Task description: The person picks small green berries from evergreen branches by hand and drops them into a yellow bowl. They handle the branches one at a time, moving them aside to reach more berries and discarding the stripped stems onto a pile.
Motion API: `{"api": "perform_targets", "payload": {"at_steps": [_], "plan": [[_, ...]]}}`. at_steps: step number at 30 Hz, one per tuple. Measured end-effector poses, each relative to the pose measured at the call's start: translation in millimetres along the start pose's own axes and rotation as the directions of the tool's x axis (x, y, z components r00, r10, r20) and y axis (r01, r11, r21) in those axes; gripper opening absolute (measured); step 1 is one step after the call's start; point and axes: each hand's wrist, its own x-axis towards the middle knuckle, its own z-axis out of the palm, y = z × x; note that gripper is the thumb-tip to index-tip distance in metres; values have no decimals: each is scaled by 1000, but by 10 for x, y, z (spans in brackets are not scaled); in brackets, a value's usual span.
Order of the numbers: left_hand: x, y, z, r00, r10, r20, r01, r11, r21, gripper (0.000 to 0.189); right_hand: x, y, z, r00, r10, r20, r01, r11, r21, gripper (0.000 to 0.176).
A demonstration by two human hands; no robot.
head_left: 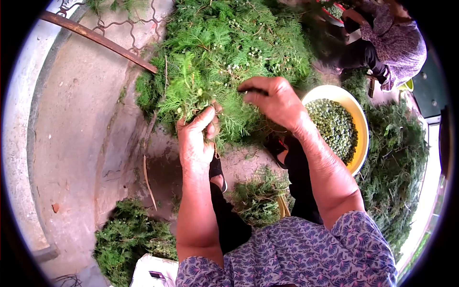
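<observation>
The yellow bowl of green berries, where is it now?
In the head view, the yellow bowl sits on the person's right, just past the right hand, between the big heap of green sprigs and a second heap.

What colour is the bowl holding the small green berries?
The bowl is yellow, paler inside; the head view shows it best.

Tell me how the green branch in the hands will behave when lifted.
The green branch probably flops: its feathery fronds droop around the left hand gripping it. Likely light for its bulk: thin, airy sprays, and the right hand pinches them.
</observation>
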Motion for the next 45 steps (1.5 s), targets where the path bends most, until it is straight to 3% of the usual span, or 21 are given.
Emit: {"api": "perform_targets", "payload": {"at_steps": [2,4,5,6,8,10,12,13,15,18,22,24,25,28,30,34,36,40,41,42,45], "plan": [[-20,-17,47,1000,11,-6,-11,998,64,11,16,21,2,997,-28,-75,38,990,135,19],[-31,-36,49,999,-13,43,6,987,161,17,-3,-108,1,977,177,-117,-107,888,447,18],[-45,-34,77,999,-29,38,22,986,167,15,9,-59,53,981,43,-189,41,908,417,16],[-46,-43,95,999,-33,42,25,986,167,15,11,-84,87,979,32,-199,56,905,422,14],[-68,-68,119,997,-63,36,54,977,206,15,43,-37,145,956,-204,-210,245,950,195,13],[-81,-71,158,998,-60,25,53,979,197,7,31,-88,190,965,-214,-153,235,963,135,14],[-91,-77,154,996,-68,63,53,977,208,7,7,-194,150,999,-37,-29,35,998,-61,18],[-84,-76,134,991,-75,108,49,973,226,8,8,-143,178,999,-36,-25,34,998,-61,18],[-96,-77,147,992,-114,53,98,965,243,10,18,-4,243,992,-38,-119,59,981,183,19],[-63,-95,98,990,-137,4,133,967,215,9,30,29,232,979,1,-206,41,979,199,16],[-49,-146,91,999,-40,24,38,994,106,13,48,25,269,961,-44,-273,103,974,203,12],[-71,-147,164,998,-51,47,47,995,85,16,39,-99,222,912,407,-59,-266,692,671,9],[-78,-160,196,998,-56,36,54,996,65,18,56,-66,234,874,484,-42,-278,568,775,7],[-71,-177,149,996,-86,40,86,996,-5,15,44,80,93,895,445,19,-205,373,905,12],[-56,-173,118,998,-64,-3,64,998,18,10,142,140,16,945,321,-61,-50,326,944,13],[-37,-149,90,996,-34,-80,42,994,99,7,77,30,-53,953,304,-9,-84,292,953,17],[-38,-150,71,996,-33,-84,41,995,92,9,32,50,-13,978,203,52,-140,446,884,13],[-44,-156,81,995,-51,-87,61,992,109,10,-43,-65,144,976,213,53,-203,779,594,16],[-48,-150,92,995,-52,-86,61,992,109,10,-55,-45,156,984,166,66,-177,851,495,20],[-57,-145,111,996,-56,-75,65,990,124,10,-30,-1,205,999,-22,-47,34,961,276,24],[-88,-141,126,996,-74,-46,80,983,164,10,-37,21,244,997,-52,-64,58,993,100,27]]}}
